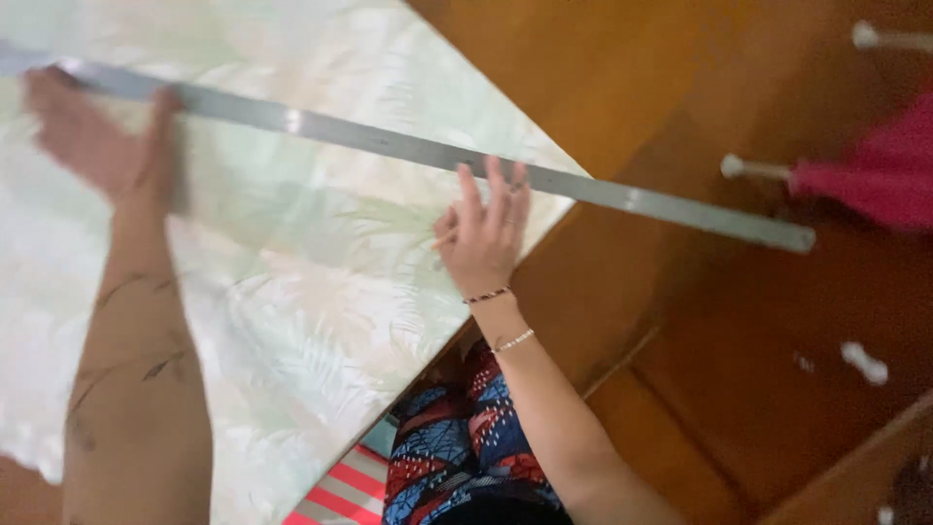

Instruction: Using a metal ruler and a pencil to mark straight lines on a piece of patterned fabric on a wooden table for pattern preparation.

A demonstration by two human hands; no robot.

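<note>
Positioning a long metal ruler (418,148) across pale leaf-print fabric (292,321) on the wooden table (622,87), far end overhanging the cloth edge. Left hand (102,141) pressing flat on the ruler, fingers spread, blurred. Right hand (483,233) resting open beside the ruler, fingertips touching its edge, possibly pinching a thin pencil; cannot tell. Judged: aligning step; next needing steady hold-down.
</note>
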